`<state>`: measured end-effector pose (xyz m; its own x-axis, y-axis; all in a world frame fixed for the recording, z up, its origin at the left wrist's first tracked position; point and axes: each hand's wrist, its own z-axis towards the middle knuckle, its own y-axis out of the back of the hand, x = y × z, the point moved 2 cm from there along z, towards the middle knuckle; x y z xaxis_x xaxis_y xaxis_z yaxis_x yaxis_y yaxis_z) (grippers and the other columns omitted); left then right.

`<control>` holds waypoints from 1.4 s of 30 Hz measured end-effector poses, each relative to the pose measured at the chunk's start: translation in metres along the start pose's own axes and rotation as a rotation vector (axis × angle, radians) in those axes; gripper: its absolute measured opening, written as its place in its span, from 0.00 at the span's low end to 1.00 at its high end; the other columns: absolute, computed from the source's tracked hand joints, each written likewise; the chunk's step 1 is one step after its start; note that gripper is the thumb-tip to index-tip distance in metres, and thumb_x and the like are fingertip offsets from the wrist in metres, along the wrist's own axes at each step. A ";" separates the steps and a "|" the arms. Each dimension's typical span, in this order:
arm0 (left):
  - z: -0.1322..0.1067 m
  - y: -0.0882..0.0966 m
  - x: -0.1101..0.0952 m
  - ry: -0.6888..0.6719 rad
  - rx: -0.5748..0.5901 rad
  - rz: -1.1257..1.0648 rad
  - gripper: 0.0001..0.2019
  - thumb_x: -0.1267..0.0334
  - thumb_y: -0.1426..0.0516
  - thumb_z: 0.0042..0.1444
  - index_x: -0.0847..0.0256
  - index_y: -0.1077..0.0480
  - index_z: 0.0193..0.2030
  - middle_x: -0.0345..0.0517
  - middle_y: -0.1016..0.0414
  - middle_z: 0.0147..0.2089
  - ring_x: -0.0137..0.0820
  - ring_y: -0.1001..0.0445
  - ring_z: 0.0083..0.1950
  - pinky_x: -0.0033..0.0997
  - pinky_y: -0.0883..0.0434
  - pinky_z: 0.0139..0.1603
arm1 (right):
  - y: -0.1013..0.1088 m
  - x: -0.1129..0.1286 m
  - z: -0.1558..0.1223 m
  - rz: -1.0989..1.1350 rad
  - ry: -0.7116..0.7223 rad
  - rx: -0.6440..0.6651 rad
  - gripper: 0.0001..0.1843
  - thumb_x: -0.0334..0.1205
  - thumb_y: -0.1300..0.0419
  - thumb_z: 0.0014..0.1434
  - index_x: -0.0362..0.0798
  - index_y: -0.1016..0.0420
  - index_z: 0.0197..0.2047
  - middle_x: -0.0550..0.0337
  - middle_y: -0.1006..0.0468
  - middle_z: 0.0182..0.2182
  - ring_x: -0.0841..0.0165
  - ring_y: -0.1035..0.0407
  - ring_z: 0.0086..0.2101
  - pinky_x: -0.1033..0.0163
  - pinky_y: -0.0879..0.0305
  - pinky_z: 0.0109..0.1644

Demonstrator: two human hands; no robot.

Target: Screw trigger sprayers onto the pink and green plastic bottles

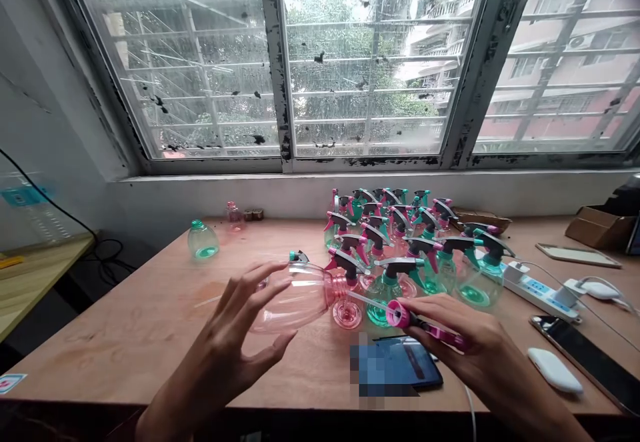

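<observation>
My left hand (233, 342) holds a clear pink bottle (295, 305) tilted on its side, neck pointing right, fingers around its body. Between the fingers of my right hand (470, 342) is a pink trigger spray head (399, 314), its collar facing the bottle. The spray head's thin dip tube (367, 301) reaches to the bottle's open neck, its tip apparently just inside. Collar and neck are apart. Part of a green-and-black spray head (299, 256) shows behind the held bottle.
Several assembled pink and green spray bottles (395, 265) crowd the table's back right. Headless green (203, 241) and pink (234, 217) bottles stand at left. Nearer lie a dark phone (405, 362), a power strip (540, 292), a white case (555, 370) and another phone (585, 355).
</observation>
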<state>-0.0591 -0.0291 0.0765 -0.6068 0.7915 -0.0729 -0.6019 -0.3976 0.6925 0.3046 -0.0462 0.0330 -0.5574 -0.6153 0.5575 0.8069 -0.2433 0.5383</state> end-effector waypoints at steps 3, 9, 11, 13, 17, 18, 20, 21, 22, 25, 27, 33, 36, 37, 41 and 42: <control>0.001 -0.005 -0.007 0.000 0.040 -0.119 0.30 0.74 0.36 0.74 0.47 0.32 0.77 0.48 0.48 0.90 0.47 0.41 0.88 0.48 0.30 0.83 | -0.004 0.009 0.000 0.211 -0.103 -0.029 0.17 0.38 0.25 0.71 0.65 0.08 0.59 0.61 0.05 0.52 0.56 0.11 0.54 0.57 0.13 0.61; 0.004 -0.015 -0.010 0.074 0.031 -0.313 0.42 0.63 0.28 0.71 0.39 0.40 0.85 0.54 0.42 0.89 0.57 0.39 0.88 0.65 0.32 0.84 | -0.005 0.028 -0.005 0.569 -0.273 -0.189 0.16 0.53 0.18 0.64 0.69 0.07 0.55 0.64 0.04 0.48 0.60 0.11 0.50 0.67 0.15 0.56; 0.007 -0.017 -0.013 0.120 -0.048 -0.453 0.52 0.56 0.24 0.66 0.36 0.48 0.88 0.56 0.42 0.89 0.58 0.34 0.85 0.64 0.29 0.83 | -0.008 0.032 -0.007 0.676 -0.302 -0.258 0.19 0.60 0.19 0.63 0.68 0.07 0.54 0.64 0.06 0.48 0.62 0.12 0.47 0.69 0.17 0.55; 0.010 -0.018 -0.017 0.178 -0.124 -0.573 0.58 0.51 0.22 0.61 0.35 0.51 0.89 0.55 0.45 0.90 0.58 0.32 0.84 0.58 0.25 0.81 | -0.012 0.035 -0.009 0.708 -0.299 -0.293 0.21 0.64 0.20 0.63 0.65 0.06 0.54 0.61 0.08 0.49 0.61 0.14 0.48 0.68 0.18 0.57; 0.012 -0.021 -0.027 0.199 -0.184 -0.541 0.51 0.44 0.23 0.60 0.38 0.39 0.86 0.53 0.44 0.89 0.60 0.38 0.87 0.54 0.23 0.79 | -0.020 0.030 -0.013 0.757 -0.355 -0.211 0.27 0.71 0.28 0.68 0.60 0.06 0.54 0.54 0.08 0.44 0.58 0.16 0.41 0.65 0.19 0.38; 0.012 -0.021 -0.028 0.179 -0.190 -0.509 0.50 0.43 0.24 0.62 0.38 0.39 0.86 0.53 0.44 0.90 0.60 0.40 0.88 0.56 0.23 0.79 | -0.021 0.028 -0.014 0.768 -0.379 -0.195 0.29 0.73 0.29 0.67 0.59 0.06 0.54 0.54 0.08 0.43 0.59 0.17 0.38 0.65 0.22 0.34; 0.011 -0.024 -0.028 0.125 -0.196 -0.453 0.49 0.47 0.26 0.67 0.36 0.44 0.88 0.51 0.48 0.91 0.59 0.43 0.89 0.60 0.25 0.81 | -0.020 0.025 -0.014 0.736 -0.381 -0.199 0.31 0.76 0.28 0.64 0.59 0.05 0.52 0.54 0.08 0.44 0.58 0.17 0.38 0.62 0.22 0.36; 0.010 -0.025 -0.028 0.091 -0.193 -0.443 0.48 0.51 0.28 0.70 0.34 0.48 0.89 0.50 0.50 0.92 0.58 0.44 0.90 0.62 0.28 0.82 | -0.019 0.023 -0.013 0.689 -0.362 -0.215 0.31 0.76 0.27 0.62 0.59 0.05 0.50 0.55 0.08 0.45 0.56 0.17 0.40 0.60 0.21 0.41; 0.009 -0.027 -0.027 0.062 -0.183 -0.446 0.47 0.56 0.30 0.73 0.33 0.52 0.89 0.50 0.51 0.92 0.56 0.45 0.90 0.63 0.29 0.83 | -0.018 0.022 -0.012 0.634 -0.337 -0.225 0.31 0.77 0.26 0.60 0.59 0.06 0.48 0.55 0.09 0.44 0.55 0.17 0.42 0.58 0.20 0.45; 0.007 -0.033 -0.027 0.015 -0.157 -0.489 0.46 0.65 0.37 0.79 0.30 0.58 0.90 0.50 0.48 0.92 0.54 0.39 0.88 0.65 0.29 0.82 | -0.015 0.022 -0.010 0.499 -0.264 -0.229 0.32 0.78 0.24 0.55 0.59 0.08 0.45 0.57 0.10 0.41 0.55 0.18 0.42 0.57 0.22 0.47; 0.005 -0.035 -0.029 0.040 -0.155 -0.500 0.45 0.65 0.38 0.80 0.32 0.59 0.90 0.51 0.49 0.92 0.55 0.39 0.88 0.65 0.28 0.82 | -0.015 0.023 -0.008 0.473 -0.211 -0.226 0.30 0.73 0.20 0.54 0.58 0.08 0.45 0.57 0.11 0.41 0.55 0.18 0.42 0.58 0.21 0.46; 0.009 -0.043 -0.041 0.142 -0.109 -0.514 0.60 0.39 0.28 0.66 0.46 0.61 0.92 0.64 0.52 0.92 0.64 0.46 0.90 0.65 0.30 0.82 | -0.015 0.026 -0.006 0.489 -0.033 -0.295 0.18 0.48 0.14 0.60 0.62 0.11 0.50 0.63 0.09 0.42 0.60 0.15 0.42 0.61 0.18 0.49; 0.013 -0.047 -0.040 0.154 -0.115 -0.521 0.58 0.38 0.29 0.65 0.44 0.55 0.91 0.64 0.45 0.90 0.62 0.40 0.88 0.62 0.27 0.81 | -0.013 0.021 -0.007 0.525 -0.009 -0.295 0.18 0.48 0.15 0.61 0.63 0.11 0.51 0.62 0.08 0.43 0.60 0.14 0.44 0.61 0.17 0.52; 0.014 -0.050 -0.038 0.154 -0.106 -0.522 0.57 0.41 0.28 0.66 0.41 0.56 0.91 0.63 0.45 0.90 0.61 0.39 0.88 0.61 0.26 0.80 | -0.013 0.019 -0.007 0.528 -0.029 -0.306 0.17 0.50 0.15 0.61 0.62 0.10 0.51 0.61 0.08 0.43 0.59 0.13 0.44 0.60 0.16 0.53; 0.014 -0.061 -0.034 0.129 -0.112 -0.554 0.50 0.61 0.36 0.78 0.34 0.65 0.91 0.58 0.48 0.91 0.54 0.42 0.89 0.59 0.23 0.79 | -0.012 0.015 -0.007 0.410 -0.155 -0.354 0.18 0.57 0.16 0.59 0.57 0.08 0.46 0.57 0.08 0.40 0.55 0.13 0.40 0.55 0.16 0.53; 0.014 -0.063 -0.033 0.134 -0.130 -0.555 0.48 0.63 0.38 0.79 0.34 0.65 0.91 0.58 0.47 0.91 0.54 0.41 0.89 0.59 0.23 0.78 | -0.012 0.016 -0.007 0.370 -0.171 -0.347 0.17 0.57 0.16 0.60 0.57 0.08 0.45 0.57 0.08 0.39 0.55 0.13 0.39 0.56 0.16 0.49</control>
<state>0.0059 -0.0235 0.0453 -0.2381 0.8353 -0.4955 -0.9020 -0.0009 0.4318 0.2876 -0.0580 0.0310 -0.2238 -0.5828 0.7812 0.9567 -0.2843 0.0619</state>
